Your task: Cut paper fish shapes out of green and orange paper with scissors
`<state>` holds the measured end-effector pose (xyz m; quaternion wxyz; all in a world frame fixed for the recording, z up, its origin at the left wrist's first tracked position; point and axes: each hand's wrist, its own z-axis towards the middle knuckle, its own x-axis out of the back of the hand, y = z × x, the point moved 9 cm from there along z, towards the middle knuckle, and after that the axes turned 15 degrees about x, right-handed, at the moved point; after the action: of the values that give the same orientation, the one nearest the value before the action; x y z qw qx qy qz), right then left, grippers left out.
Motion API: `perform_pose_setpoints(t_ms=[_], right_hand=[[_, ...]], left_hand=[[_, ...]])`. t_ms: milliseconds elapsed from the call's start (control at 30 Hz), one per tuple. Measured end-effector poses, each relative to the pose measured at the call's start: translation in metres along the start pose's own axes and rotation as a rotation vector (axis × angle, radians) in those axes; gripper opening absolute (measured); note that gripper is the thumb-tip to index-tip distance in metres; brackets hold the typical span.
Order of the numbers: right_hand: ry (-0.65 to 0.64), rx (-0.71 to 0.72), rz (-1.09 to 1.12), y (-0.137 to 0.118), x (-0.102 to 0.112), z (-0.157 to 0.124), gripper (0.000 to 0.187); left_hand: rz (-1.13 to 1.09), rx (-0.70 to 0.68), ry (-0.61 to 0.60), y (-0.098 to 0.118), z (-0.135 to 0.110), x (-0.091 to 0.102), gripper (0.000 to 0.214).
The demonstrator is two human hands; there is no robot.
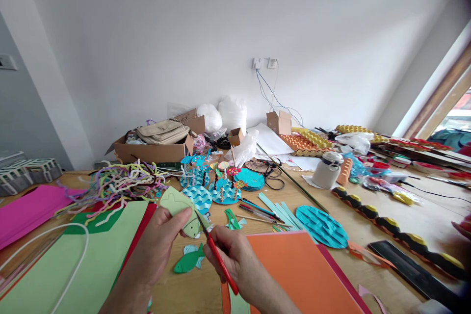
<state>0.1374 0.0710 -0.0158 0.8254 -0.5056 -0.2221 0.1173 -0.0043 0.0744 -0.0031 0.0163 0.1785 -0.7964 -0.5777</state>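
Note:
My left hand (157, 244) pinches a piece of light green paper (181, 210) with a fish outline drawn on it, held above the wooden table (191, 289). My right hand (235, 254) grips red-handled scissors (217, 254), whose blades reach into the paper's right edge. A cut-out dark green paper fish (188, 261) lies on the table just below both hands, partly over a pale blue fish shape.
Green (73, 265), red, pink (29, 208) and orange (298, 274) paper sheets lie around me. Behind are a pile of pipe cleaners (117, 182), blue wave discs with fish (224, 187), a blue disc (321, 225), a cardboard box (154, 149), a white jar (327, 170) and egg trays (307, 141).

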Motion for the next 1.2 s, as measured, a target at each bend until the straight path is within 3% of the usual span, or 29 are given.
perform_pose_setpoints(t_ms=[200, 300, 667, 1200], right_hand=[[0.014, -0.063, 0.171, 0.007, -0.007, 0.0, 0.022], [0.019, -0.085, 0.212, 0.011, -0.012, -0.001, 0.022], [0.044, -0.124, 0.253, 0.01, -0.014, 0.0, 0.043], [0.103, -0.097, 0.243, 0.015, -0.012, -0.001, 0.037]], left_hand=[[-0.039, -0.102, -0.182, 0.013, -0.008, -0.022, 0.024], [-0.033, -0.103, -0.212, 0.011, -0.008, -0.026, 0.026], [-0.037, -0.123, -0.204, 0.009, -0.008, -0.028, 0.02], [-0.09, -0.08, -0.119, 0.004, -0.008, -0.025, 0.021]])
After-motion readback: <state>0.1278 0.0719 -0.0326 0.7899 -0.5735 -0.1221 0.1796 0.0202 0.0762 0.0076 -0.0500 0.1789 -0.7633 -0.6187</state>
